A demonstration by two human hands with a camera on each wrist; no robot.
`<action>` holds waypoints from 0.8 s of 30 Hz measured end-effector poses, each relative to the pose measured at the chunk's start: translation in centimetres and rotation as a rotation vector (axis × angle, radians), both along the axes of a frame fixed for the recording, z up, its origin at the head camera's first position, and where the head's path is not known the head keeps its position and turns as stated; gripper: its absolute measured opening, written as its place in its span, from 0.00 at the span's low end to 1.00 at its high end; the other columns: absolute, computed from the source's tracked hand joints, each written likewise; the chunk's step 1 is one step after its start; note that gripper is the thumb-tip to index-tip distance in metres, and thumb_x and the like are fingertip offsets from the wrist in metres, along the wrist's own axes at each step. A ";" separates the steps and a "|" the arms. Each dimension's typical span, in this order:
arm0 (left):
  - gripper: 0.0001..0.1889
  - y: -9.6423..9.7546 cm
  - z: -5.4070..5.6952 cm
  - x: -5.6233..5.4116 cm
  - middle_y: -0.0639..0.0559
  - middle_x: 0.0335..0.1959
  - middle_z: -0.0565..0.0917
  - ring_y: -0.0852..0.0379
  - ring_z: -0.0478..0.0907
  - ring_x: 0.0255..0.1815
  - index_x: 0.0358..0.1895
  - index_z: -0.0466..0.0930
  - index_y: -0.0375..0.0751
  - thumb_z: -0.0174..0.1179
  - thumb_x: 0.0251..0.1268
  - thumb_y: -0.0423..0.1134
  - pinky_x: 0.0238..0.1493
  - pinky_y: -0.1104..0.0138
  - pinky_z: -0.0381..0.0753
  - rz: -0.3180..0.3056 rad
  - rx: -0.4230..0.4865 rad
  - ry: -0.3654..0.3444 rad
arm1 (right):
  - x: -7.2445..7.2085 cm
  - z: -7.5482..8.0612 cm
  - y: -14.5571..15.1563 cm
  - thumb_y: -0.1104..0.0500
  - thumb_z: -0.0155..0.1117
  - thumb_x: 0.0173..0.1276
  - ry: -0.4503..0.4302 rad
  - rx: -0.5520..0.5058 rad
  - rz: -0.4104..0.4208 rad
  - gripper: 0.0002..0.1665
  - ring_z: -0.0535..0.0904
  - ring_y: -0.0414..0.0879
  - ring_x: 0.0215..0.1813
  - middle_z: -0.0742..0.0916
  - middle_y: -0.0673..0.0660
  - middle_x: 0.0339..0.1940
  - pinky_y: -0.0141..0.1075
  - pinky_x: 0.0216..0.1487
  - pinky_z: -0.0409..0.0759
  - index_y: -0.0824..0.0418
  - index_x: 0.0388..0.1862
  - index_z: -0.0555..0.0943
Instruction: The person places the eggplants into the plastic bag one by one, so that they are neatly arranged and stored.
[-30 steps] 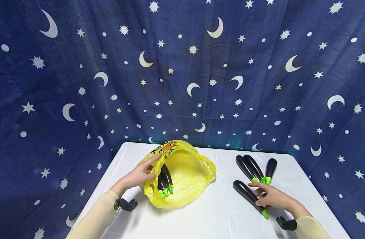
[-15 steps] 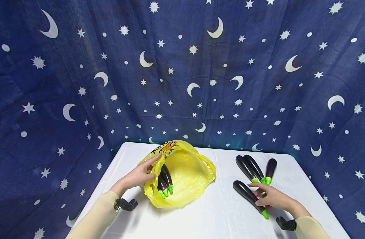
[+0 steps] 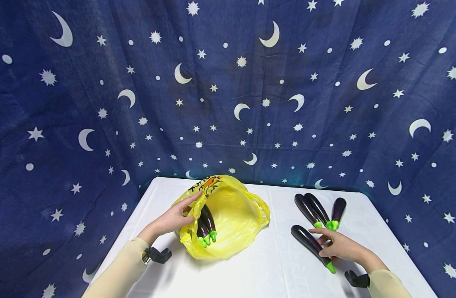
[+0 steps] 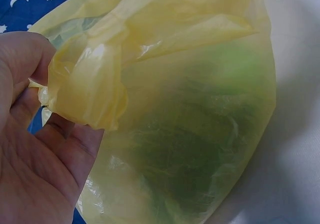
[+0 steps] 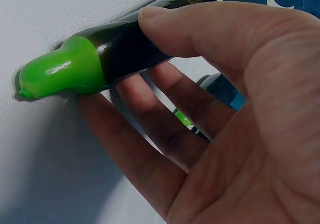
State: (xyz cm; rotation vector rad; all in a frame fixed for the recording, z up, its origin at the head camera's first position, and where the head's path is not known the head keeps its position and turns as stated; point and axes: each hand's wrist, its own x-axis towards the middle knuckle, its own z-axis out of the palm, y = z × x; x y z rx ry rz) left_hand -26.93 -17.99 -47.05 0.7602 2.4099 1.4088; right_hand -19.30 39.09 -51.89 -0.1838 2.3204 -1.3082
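Note:
My left hand [image 3: 175,216] pinches the rim of a yellow plastic bag [image 3: 237,225], whose mouth faces me. In the left wrist view, thumb and fingers close on a bunched fold of the bag [image 4: 90,86], and dark shapes show through the plastic. Several toy eggplants [image 3: 208,221] with green stems lie inside, partly hidden by the bag's left side. On the right, my right hand [image 3: 343,247] holds a glossy dark eggplant [image 3: 304,237] near its stem end. The right wrist view shows the thumb on that eggplant [image 5: 127,43] and the fingertips along its other side, close over the tablecloth.
Three more eggplants [image 3: 313,207] lie together behind my right hand, stems toward me. A white cloth covers the table [image 3: 254,273]. A blue curtain [image 3: 265,136] with moons and stars stands behind and at both sides.

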 end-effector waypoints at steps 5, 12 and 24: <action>0.46 0.0 0.0 0.0 0.55 0.83 0.55 0.40 0.62 0.76 0.83 0.53 0.60 0.61 0.64 0.31 0.72 0.44 0.63 -0.002 0.004 -0.009 | 0.0 0.1 -0.1 0.70 0.68 0.63 0.000 0.014 -0.004 0.44 0.75 0.50 0.32 0.76 0.62 0.47 0.40 0.27 0.79 0.67 0.77 0.64; 0.46 -0.1 -0.1 0.0 0.54 0.83 0.54 0.41 0.61 0.76 0.83 0.53 0.60 0.61 0.64 0.30 0.72 0.45 0.63 -0.005 0.005 -0.009 | 0.1 0.1 -0.2 0.69 0.69 0.63 0.017 0.028 0.002 0.43 0.75 0.49 0.30 0.77 0.63 0.48 0.39 0.27 0.79 0.66 0.77 0.65; 0.46 0.0 -0.1 0.0 0.53 0.83 0.55 0.41 0.63 0.75 0.83 0.53 0.59 0.62 0.64 0.31 0.72 0.45 0.64 -0.001 0.010 -0.017 | 0.1 0.1 -0.1 0.68 0.69 0.63 0.014 0.023 0.005 0.43 0.75 0.49 0.31 0.78 0.62 0.47 0.40 0.27 0.79 0.67 0.77 0.65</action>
